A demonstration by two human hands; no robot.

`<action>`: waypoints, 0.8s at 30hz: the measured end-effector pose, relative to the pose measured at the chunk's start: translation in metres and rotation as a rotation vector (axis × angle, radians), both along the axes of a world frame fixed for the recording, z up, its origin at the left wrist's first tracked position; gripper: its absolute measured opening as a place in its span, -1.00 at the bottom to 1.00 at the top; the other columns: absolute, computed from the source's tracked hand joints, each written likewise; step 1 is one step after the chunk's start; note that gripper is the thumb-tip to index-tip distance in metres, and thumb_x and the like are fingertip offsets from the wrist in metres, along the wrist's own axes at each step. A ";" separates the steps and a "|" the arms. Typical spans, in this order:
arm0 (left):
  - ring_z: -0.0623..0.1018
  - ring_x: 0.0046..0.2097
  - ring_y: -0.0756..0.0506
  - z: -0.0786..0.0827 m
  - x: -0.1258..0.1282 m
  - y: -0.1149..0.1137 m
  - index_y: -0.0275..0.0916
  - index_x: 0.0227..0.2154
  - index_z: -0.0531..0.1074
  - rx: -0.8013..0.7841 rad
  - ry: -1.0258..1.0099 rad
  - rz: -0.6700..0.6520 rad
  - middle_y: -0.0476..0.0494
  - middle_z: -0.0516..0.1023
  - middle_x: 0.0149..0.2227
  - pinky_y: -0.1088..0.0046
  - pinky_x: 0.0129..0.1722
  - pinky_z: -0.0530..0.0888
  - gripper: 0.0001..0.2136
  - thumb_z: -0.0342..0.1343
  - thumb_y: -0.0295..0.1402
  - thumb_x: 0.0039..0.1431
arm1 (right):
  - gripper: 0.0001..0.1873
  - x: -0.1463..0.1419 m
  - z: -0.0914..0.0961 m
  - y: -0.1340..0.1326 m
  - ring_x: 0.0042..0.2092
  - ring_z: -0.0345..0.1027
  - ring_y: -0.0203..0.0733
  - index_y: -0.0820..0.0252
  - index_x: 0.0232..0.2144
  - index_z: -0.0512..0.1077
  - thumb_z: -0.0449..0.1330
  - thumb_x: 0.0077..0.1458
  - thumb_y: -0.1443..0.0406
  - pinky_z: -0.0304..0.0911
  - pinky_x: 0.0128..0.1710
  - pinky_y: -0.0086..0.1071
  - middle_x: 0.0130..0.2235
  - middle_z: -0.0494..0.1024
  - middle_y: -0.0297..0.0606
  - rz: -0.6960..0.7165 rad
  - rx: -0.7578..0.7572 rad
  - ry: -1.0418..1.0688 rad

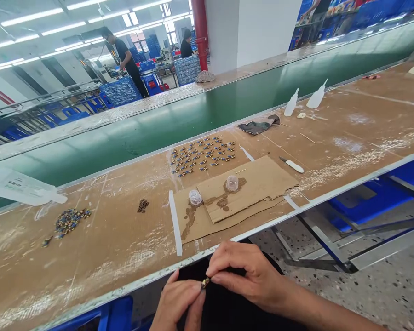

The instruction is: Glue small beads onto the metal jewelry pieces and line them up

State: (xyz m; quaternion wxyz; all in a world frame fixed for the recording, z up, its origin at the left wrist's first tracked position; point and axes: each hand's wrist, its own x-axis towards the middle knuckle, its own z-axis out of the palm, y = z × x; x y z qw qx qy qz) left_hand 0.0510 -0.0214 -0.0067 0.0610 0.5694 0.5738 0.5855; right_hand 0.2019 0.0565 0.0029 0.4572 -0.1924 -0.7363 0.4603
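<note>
Just past the bench's front edge, my left hand (180,299) and my right hand (243,275) meet over my lap. Between their fingertips is a small brass-coloured fitting (205,282). The left thumb and forefinger pinch its lower end, and the right thumb and forefinger close on its upper end. Its far details are hidden by my fingers. On the bench ahead lies a cardboard sheet (251,195) with wet stains, bearing a small clear cup (232,183). A second cup (195,197) with whitish contents stands at the sheet's left edge.
Rows of small brass-and-blue parts (203,156) lie behind the cardboard. Left are a heap of similar parts (69,222), a pile of dark rings (142,205) and a large plastic bottle (24,187). Right are a knife (291,164), a rag (258,125) and squeeze bottles (291,103).
</note>
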 end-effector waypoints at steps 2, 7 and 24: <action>0.53 -0.47 0.02 -0.002 0.001 -0.001 -0.08 -0.41 0.50 0.017 0.008 0.004 0.07 0.58 -0.48 0.37 -0.13 0.46 -0.93 0.14 -0.28 0.12 | -0.91 0.000 0.001 0.000 -0.33 0.36 -0.38 0.23 -0.32 0.46 0.15 0.13 0.36 0.28 -0.29 -0.52 -0.40 0.51 -0.28 0.008 0.039 -0.015; 0.50 -0.50 0.05 -0.008 0.002 -0.001 -0.13 -0.43 0.48 0.028 0.036 0.027 0.09 0.55 -0.51 0.37 -0.09 0.42 -0.90 0.12 -0.29 0.15 | -0.90 0.002 0.003 -0.001 -0.36 0.35 -0.41 0.26 -0.35 0.47 0.14 0.14 0.37 0.27 -0.31 -0.55 -0.42 0.51 -0.28 0.009 0.072 -0.035; 0.51 -0.47 0.02 -0.003 0.009 0.000 -0.16 -0.34 0.49 0.093 -0.036 -0.018 0.07 0.54 -0.49 0.29 -0.06 0.46 -0.92 0.12 -0.43 0.13 | -0.92 0.002 0.001 -0.003 -0.37 0.33 -0.41 0.25 -0.36 0.49 0.18 0.10 0.37 0.24 -0.35 -0.56 -0.43 0.49 -0.30 -0.006 -0.046 -0.071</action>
